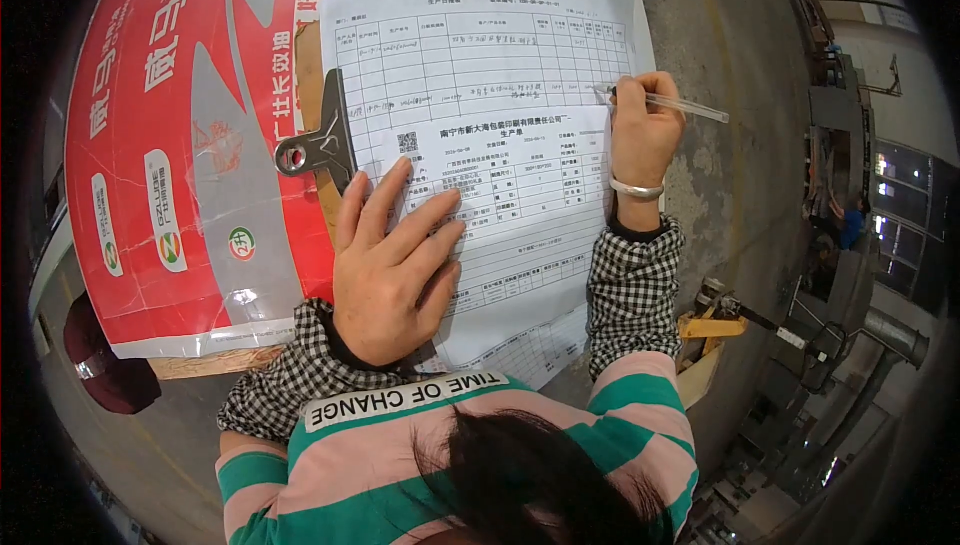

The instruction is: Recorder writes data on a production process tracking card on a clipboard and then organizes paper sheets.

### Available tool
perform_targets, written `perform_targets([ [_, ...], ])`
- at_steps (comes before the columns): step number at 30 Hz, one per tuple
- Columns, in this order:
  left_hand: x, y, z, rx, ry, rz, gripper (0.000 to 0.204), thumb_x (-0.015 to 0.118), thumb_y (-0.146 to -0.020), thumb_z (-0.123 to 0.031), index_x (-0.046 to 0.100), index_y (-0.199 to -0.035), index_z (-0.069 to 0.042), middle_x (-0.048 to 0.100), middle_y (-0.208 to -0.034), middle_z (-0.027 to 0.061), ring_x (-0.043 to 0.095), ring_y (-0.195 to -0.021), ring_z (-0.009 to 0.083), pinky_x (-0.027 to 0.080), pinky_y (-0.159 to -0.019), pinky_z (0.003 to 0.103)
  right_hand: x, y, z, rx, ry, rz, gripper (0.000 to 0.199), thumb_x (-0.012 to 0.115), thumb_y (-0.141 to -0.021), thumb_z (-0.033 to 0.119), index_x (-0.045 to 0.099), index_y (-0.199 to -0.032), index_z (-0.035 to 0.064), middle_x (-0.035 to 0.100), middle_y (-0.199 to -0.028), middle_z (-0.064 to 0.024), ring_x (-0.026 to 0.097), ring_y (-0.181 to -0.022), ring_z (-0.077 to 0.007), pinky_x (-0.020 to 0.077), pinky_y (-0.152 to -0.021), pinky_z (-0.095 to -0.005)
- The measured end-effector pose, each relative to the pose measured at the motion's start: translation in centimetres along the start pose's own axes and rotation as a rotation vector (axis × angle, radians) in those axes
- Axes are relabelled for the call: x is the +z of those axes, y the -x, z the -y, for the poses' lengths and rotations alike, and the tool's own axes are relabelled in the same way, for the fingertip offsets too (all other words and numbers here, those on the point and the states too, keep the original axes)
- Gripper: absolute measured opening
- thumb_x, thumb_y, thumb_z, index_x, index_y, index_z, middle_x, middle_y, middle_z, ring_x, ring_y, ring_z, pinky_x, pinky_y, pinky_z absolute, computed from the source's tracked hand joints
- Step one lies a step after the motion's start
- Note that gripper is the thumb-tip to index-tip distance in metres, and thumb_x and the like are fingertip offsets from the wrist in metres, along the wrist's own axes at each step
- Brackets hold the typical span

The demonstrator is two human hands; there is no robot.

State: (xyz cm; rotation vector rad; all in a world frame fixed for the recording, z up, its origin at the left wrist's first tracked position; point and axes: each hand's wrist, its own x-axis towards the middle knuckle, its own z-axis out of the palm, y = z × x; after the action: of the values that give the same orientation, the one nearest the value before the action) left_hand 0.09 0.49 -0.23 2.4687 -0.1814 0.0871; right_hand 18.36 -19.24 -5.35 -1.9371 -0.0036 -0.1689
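My right hand (645, 140), with a bangle at the wrist, is closed around a clear pen (695, 108). The pen's tip meets a written row near the right edge of a white table form (490, 60). Over the lower part of that form lies a second printed sheet (530, 235) with a square code at its upper left. My left hand (385, 290) rests on this sheet's left side, fingers spread, holding nothing. Left of the papers, a dark metal bulldog clip (325, 150) grips the edge of the form and the board beneath it.
A large red and grey printed sheet (240, 125) spreads across the left of the work surface. A dark red object (105, 355) sits beyond its lower left edge. To the right are a grey floor (730, 215), a yellow metal part (712, 328) and dark machinery (865, 345).
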Motion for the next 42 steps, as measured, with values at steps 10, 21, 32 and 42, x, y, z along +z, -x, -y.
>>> perform_targets([
  [10, 0.0, -0.2, -0.3, -0.050, -0.057, 0.019, 0.043, 0.067, -0.068, -0.019, 0.059, -0.108, -0.006, 0.050, -0.125, 0.0080, 0.033, -0.125, 0.0359, 0.019, -0.103, 0.050, -0.2, -0.1, 0.8, 0.164, -0.244, -0.025, 0.014, 0.056, -0.081, 0.007, 0.047, -0.071, 0.0032, 0.050, -0.059, -0.0018, 0.040, -0.045, -0.0049, 0.0311, -0.039, -0.0196],
  [21, -1.7, 0.4, 0.0, 0.001, -0.318, 0.101, 0.056, 0.060, -0.079, -0.033, 0.046, -0.124, -0.004, 0.039, -0.136, 0.0114, 0.027, -0.129, 0.0336, 0.017, -0.106, 0.047, -2.8, -1.3, 0.8, 0.153, -0.486, -0.070, 0.013, 0.055, -0.086, 0.011, 0.047, -0.077, 0.0033, 0.051, -0.063, -0.0037, 0.040, -0.046, -0.0056, 0.0333, -0.040, -0.0209],
  [32, 5.1, -6.3, -6.2, 0.301, -0.233, 0.096, 0.053, 0.061, -0.077, -0.035, 0.049, -0.117, -0.003, 0.041, -0.130, 0.0157, 0.030, -0.125, 0.0374, 0.019, -0.105, 0.051, -2.7, -1.0, 0.1, 0.080, -0.514, 0.139, 0.014, 0.059, -0.082, 0.010, 0.050, -0.074, 0.0024, 0.051, -0.060, -0.0011, 0.044, -0.046, -0.0055, 0.0357, -0.041, -0.0209],
  [42, 9.8, -7.7, -5.5, 0.306, -0.242, 0.044, 0.056, 0.061, -0.076, -0.036, 0.046, -0.118, -0.002, 0.042, -0.125, 0.0180, 0.035, -0.119, 0.0339, 0.028, -0.099, 0.044, -2.7, 0.0, -1.3, 0.109, -0.465, 0.116, 0.012, 0.058, -0.079, 0.007, 0.048, -0.073, 0.0034, 0.048, -0.057, 0.0012, 0.040, -0.043, -0.0046, 0.0297, -0.038, -0.0210],
])
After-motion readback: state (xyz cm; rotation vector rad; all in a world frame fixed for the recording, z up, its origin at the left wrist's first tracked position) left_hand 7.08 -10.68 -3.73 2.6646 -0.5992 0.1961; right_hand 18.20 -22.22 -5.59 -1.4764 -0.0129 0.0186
